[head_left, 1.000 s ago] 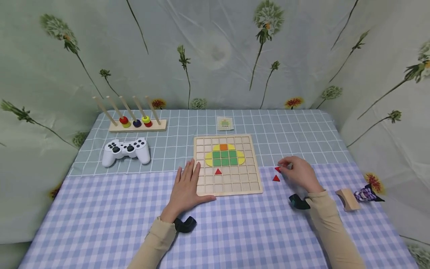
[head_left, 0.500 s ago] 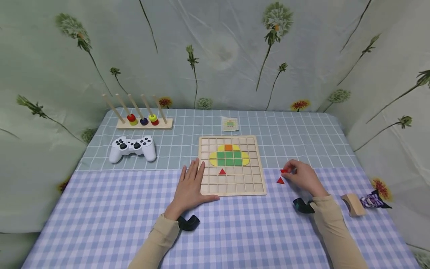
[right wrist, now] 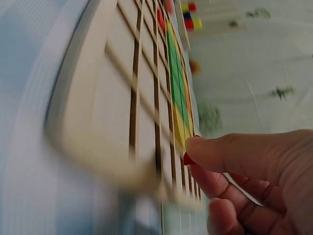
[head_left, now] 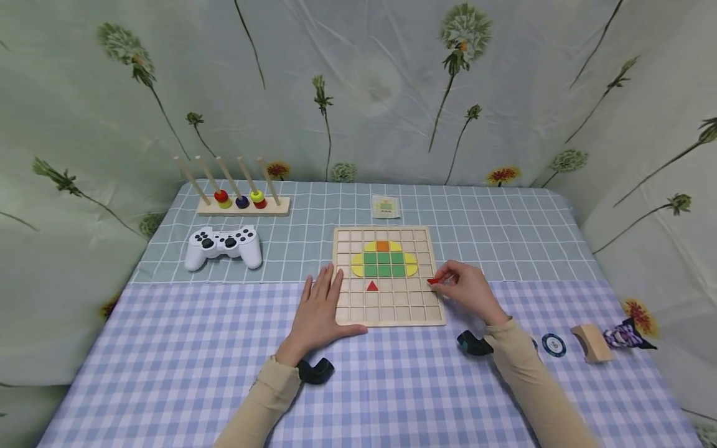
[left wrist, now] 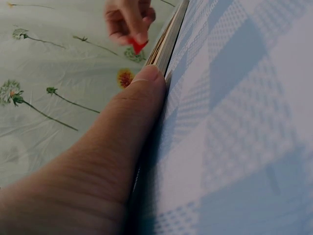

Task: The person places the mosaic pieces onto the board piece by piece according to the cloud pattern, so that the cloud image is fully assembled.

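My right hand (head_left: 472, 291) pinches a small red triangle tile (head_left: 432, 281) between thumb and fingertips over the right edge of a wooden grid board (head_left: 392, 316). In the right wrist view the triangle's red corner (right wrist: 188, 159) shows beneath the thumb. My left hand (head_left: 316, 316) lies spread at the board's left edge, its thumb (left wrist: 132, 105) along the near edge. Green square tiles (head_left: 384, 264), yellow rounded tiles (head_left: 411, 264) and one orange square (head_left: 383, 246) form a dome shape on the board. Another red triangle (head_left: 372, 286) sits in a cell below them.
Behind the board lies a small pattern card (head_left: 386, 206). At left are a white game controller (head_left: 224, 246) and a peg stand (head_left: 243, 210) with coloured beads. Near my right sleeve are a poker chip (head_left: 554, 345), a wooden arch block (head_left: 594, 342) and a purple patterned object (head_left: 623, 336).
My right hand has picked up a red triangle from the cloth and carried it left to the board's edge. The other loose triangle is now hidden from view. My left hand stays put.
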Demonstrator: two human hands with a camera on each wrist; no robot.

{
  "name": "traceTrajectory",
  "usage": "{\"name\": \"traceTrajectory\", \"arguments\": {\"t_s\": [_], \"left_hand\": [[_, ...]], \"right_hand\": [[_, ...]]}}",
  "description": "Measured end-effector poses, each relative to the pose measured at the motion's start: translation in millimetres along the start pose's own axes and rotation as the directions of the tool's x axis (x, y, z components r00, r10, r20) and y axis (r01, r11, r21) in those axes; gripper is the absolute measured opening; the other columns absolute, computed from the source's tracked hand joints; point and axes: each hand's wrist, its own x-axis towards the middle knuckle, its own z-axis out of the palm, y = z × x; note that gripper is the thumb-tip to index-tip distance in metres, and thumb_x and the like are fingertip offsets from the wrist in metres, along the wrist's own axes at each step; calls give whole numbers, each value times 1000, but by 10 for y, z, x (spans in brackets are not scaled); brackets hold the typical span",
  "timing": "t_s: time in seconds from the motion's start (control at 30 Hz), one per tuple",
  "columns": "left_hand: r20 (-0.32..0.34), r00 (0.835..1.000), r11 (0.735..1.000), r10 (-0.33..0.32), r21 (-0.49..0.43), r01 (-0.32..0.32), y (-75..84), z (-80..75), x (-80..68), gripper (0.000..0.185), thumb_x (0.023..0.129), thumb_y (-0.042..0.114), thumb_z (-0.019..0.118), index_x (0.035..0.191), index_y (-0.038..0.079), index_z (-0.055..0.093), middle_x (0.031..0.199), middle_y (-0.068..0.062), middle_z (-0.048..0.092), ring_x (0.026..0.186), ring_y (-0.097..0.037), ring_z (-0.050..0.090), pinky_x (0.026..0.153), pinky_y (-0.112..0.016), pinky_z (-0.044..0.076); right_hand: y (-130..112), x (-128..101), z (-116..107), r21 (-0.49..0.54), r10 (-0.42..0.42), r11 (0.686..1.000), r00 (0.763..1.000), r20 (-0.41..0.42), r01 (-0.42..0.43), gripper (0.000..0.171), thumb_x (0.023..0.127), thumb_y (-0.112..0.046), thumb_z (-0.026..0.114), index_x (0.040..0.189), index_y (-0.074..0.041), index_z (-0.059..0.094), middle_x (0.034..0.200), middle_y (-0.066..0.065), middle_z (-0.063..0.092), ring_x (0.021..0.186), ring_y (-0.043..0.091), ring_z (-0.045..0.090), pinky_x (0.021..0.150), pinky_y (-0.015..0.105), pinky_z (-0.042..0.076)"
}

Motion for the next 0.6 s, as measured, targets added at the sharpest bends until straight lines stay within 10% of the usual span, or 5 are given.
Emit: {"name": "traceTrajectory", "arguments": {"t_s": [0.6], "left_hand": [[-7, 1000, 1000, 11, 12, -11, 7, -6, 7, 122, 67, 81, 58, 152, 5, 15, 156, -17, 11, 143, -28, 5, 113, -46, -1]], "right_hand": [[-467, 286, 597, 20, -126, 992, 983, 131, 124, 5, 81, -15, 76, 84, -10, 74, 80, -6, 66, 62, 12, 47, 57, 28, 40]]}}
